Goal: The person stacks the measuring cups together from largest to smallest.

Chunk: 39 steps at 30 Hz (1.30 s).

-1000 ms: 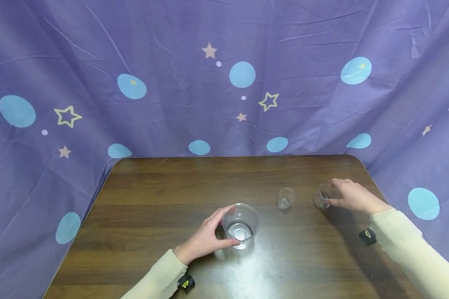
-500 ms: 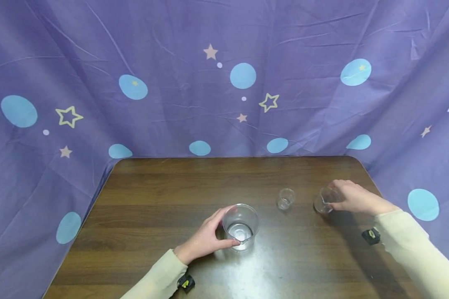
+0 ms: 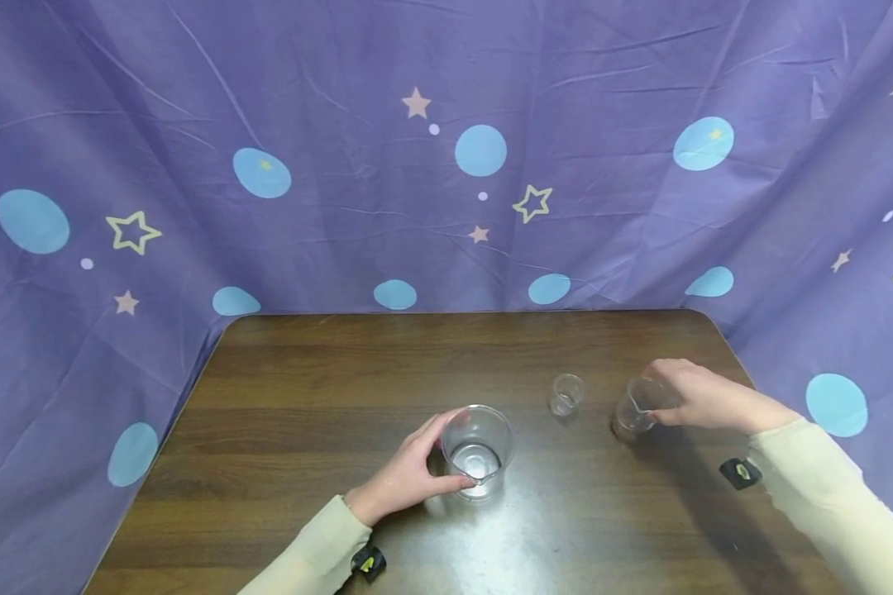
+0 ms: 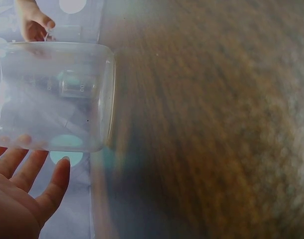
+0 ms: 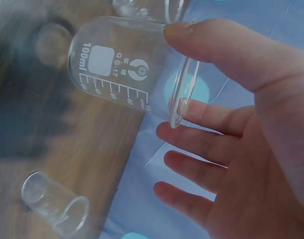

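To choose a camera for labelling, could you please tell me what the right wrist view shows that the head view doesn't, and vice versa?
Of the two, only the right wrist view shows legible print, including 100ml, on the held beaker. Only the head view shows the left grip on the large beaker and both sleeves. Both show the right grip, held beaker, small beaker, table and spotted curtain.

Here's the large beaker (image 3: 484, 426) on the near half of the table (image 3: 305, 372), the left hand (image 3: 409, 478) against its left side. Farther back and right sits the small beaker (image 3: 566, 398), and right of that comes the graduated beaker (image 3: 635, 405), on or just over the tabletop, right hand (image 3: 703, 398) at its right! Behind it all, the curtain (image 3: 357, 182) lines the table's back edge.
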### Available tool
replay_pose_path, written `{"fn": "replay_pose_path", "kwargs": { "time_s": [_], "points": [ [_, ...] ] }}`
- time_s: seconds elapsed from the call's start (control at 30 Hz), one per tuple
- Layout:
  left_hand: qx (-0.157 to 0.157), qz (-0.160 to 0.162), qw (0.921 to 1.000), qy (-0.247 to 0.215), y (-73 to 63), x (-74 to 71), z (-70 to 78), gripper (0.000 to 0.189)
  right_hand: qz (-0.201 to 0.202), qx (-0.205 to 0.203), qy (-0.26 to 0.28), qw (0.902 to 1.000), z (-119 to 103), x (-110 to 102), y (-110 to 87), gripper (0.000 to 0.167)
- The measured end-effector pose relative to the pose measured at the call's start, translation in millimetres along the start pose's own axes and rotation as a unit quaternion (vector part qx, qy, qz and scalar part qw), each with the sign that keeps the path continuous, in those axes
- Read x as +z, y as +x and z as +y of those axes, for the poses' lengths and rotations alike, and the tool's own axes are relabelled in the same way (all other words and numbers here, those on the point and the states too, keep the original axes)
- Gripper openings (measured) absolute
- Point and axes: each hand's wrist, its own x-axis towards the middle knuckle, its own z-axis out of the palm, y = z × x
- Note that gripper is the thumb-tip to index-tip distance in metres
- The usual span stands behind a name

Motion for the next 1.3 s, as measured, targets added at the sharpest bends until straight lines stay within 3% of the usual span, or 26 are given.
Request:
{"fn": "replay_pose_path", "kwargs": {
  "time_s": [0.4,1.3],
  "points": [
    [0.000,0.000,1.0000,0.002,0.3,0.2,-0.7,0.088,-0.009,-0.011,0.003,0.9999,-35,-15,7.1,0.047],
    [-0.004,-0.004,1.0000,0.000,0.3,-1.0,-0.8,0.089,-0.052,-0.053,-0.005,0.9973,-86,-43,41.0,0.046]
  ]
}}
